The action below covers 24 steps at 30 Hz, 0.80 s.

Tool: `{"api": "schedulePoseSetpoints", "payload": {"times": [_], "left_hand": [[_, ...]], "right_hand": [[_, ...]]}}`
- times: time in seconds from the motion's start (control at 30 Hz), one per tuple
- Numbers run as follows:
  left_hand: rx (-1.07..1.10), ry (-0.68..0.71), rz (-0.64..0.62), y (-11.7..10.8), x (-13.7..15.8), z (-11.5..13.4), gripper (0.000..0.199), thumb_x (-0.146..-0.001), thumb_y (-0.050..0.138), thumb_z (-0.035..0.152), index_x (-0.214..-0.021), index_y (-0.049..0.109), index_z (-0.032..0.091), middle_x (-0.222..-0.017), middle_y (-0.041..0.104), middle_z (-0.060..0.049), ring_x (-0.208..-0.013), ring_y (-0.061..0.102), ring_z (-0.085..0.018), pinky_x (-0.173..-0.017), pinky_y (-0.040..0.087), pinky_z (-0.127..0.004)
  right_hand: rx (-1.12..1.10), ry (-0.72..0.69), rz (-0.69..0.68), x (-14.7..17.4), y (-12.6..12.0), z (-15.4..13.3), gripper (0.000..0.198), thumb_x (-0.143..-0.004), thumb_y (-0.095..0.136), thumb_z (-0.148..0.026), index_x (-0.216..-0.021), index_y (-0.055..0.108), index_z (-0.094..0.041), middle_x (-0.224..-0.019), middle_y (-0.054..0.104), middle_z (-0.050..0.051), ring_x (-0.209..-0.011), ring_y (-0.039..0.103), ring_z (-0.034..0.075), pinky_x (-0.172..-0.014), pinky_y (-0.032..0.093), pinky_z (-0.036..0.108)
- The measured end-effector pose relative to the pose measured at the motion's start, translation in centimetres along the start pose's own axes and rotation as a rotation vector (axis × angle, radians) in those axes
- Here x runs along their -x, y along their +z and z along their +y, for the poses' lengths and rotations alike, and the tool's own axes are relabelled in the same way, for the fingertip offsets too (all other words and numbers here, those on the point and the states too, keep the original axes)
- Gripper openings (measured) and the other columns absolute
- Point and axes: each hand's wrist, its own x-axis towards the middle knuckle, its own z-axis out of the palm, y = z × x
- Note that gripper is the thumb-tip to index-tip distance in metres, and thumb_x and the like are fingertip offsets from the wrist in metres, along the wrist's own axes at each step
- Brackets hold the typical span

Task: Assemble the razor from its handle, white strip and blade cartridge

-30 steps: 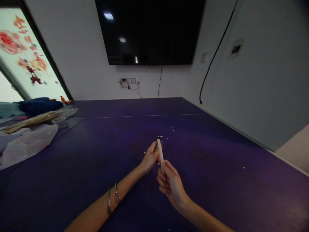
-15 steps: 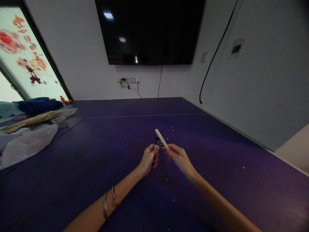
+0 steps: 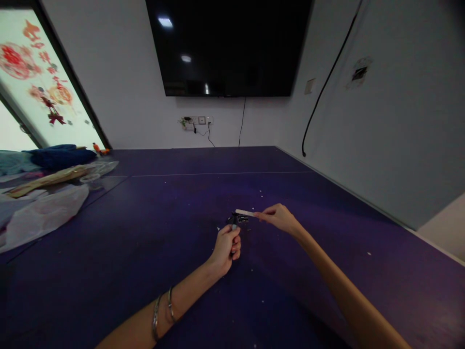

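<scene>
My left hand (image 3: 225,246) is closed around a slim dark object (image 3: 234,219), whose black upper end sticks up past the thumb; its exact kind is not clear. A small pale patch shows on it by the thumb tip. Between thumb and fingers, my right hand (image 3: 279,216) pinches a flat white stick (image 3: 245,213). The stick lies nearly level, pointing left, with its tip at the top of the dark object; whether they touch I cannot tell. Just behind, small dark, shiny pieces (image 3: 242,219) are visible on the purple surface (image 3: 174,252), too small to name.
Small white bits are scattered over the purple surface. To the left lie a clear plastic bag (image 3: 51,208), a clear cup (image 3: 90,179), a dark blue cloth (image 3: 61,157) and a small orange item (image 3: 100,149). A television (image 3: 228,48) and a hanging black cable (image 3: 323,89) are on the walls.
My right hand has moved right and slightly up, swinging the white stick from a steep slant to nearly level. My left hand keeps its hold, slightly lower in view.
</scene>
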Motion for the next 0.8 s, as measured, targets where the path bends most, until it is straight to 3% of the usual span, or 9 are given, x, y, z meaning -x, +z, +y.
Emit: {"api": "schedulePoseSetpoints", "payload": {"times": [0.43,0.6,0.8], "left_hand": [[-0.044,0.033,0.022,-0.1,-0.1,-0.4,0.023,-0.070,0.059,0.032,-0.073,0.039,0.020,-0.049,0.033,0.010,-0.033,0.021,-0.002,-0.030,0.012,-0.015],[-0.070,0.019,0.015,0.0,-0.1,-0.8,0.025,-0.072,0.059,0.035,-0.075,0.038,0.021,-0.050,0.033,0.011,-0.033,0.021,-0.002,-0.030,0.012,-0.014],[-0.078,0.168,-0.004,-0.2,0.0,0.5,0.029,-0.072,0.060,0.040,-0.075,0.039,0.021,-0.050,0.031,0.011,-0.033,0.021,-0.002,-0.029,0.013,-0.013]], "right_hand": [[-0.018,-0.013,-0.089,-0.5,0.0,0.5,0.045,-0.069,0.057,-0.056,-0.064,0.071,-0.014,-0.050,0.053,0.000,-0.047,0.041,0.009,-0.045,0.028,0.022],[-0.064,-0.037,-0.106,-0.3,0.5,-0.5,0.047,-0.071,0.054,-0.057,-0.065,0.070,-0.014,-0.049,0.050,-0.001,-0.045,0.038,0.008,-0.043,0.026,0.022],[-0.055,0.013,-0.096,-0.3,-0.8,0.5,0.044,-0.067,0.059,-0.056,-0.062,0.071,-0.015,-0.049,0.053,0.000,-0.045,0.041,0.009,-0.044,0.028,0.022]]}}
